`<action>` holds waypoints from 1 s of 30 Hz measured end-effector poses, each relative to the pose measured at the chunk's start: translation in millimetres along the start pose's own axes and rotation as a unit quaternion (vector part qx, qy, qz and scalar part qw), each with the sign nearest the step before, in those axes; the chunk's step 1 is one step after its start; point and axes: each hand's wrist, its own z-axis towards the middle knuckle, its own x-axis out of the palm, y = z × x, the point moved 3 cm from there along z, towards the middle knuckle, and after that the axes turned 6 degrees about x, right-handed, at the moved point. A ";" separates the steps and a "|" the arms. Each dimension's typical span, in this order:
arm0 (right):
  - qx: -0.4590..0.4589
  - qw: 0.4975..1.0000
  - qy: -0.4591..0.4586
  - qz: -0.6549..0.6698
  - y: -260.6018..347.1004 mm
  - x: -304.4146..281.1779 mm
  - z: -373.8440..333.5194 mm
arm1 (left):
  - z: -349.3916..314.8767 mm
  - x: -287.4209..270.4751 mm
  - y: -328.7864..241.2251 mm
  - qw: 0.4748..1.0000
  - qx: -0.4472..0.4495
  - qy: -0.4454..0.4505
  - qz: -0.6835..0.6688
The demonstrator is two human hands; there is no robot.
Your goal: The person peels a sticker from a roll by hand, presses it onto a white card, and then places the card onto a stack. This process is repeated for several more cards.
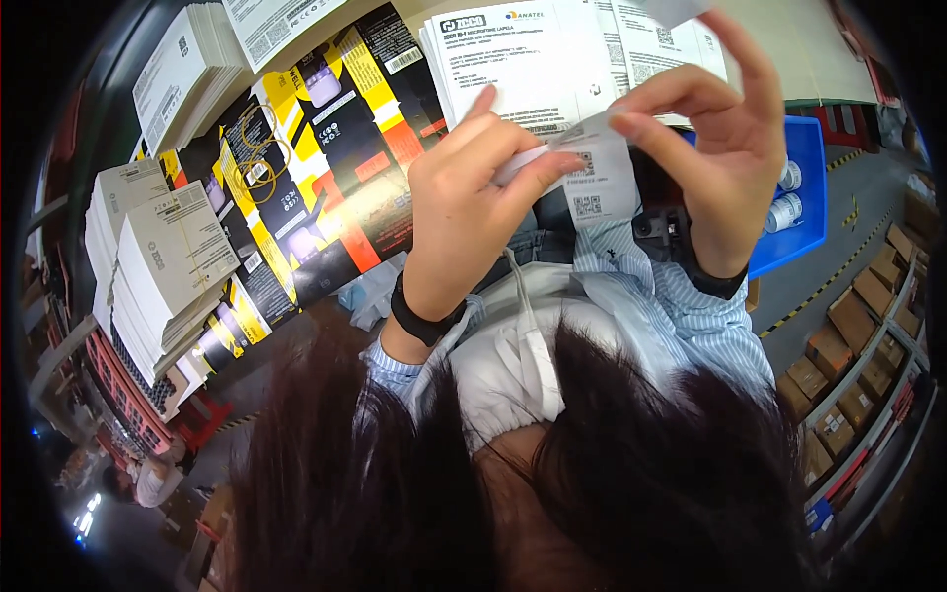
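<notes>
A strip of small white labels (604, 187) with printed square codes hangs between my two hands, its lower end over my lap. My left hand (464, 187) is closed on the strip's left part, thumb against the bent fingers. The thumb and a finger of my right hand (725, 148) pinch the strip's upper edge. Another right finger reaches up beside a small pale slip (679, 10) at the top edge; whether it sticks to that finger I cannot tell. Just beyond my hands lies a stack of printed white sheets (528, 69), partly covered by my fingers.
At left, stacks of folded white cards (163, 257) rest on black, yellow and red printed packaging (345, 138). Rubber bands (258, 163) lie on it. A blue bin (809, 187) with white rolls (786, 212) stands at right. Shelves hold cardboard boxes (853, 321) farther right.
</notes>
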 end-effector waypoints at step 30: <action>0.286 0.955 -0.073 -0.018 -31.3 -5.9 17.8 | -19.4 10.8 -21.5 0.990 0.021 0.141 0.024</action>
